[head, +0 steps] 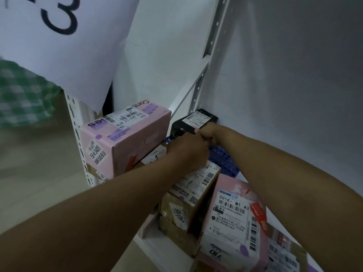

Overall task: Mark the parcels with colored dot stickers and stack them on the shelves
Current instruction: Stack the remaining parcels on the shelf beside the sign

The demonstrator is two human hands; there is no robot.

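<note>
Against the pale shelf wall [275, 75], the left hand [186, 148] and right hand [210, 133] are gripping a black parcel [194, 120], apparently seating it; keeping it level beyond the fingertips is helping.

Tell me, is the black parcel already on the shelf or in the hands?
In the hands. Both the left hand and right hand grip the black parcel, held above the blue mat.

My hands [198, 142] meet on the small parcel [194, 122] at the shelf's [222, 160] back corner; a large box [125, 138] sits left, two more parcels [231, 218] nearer me (standing side by side).
</note>
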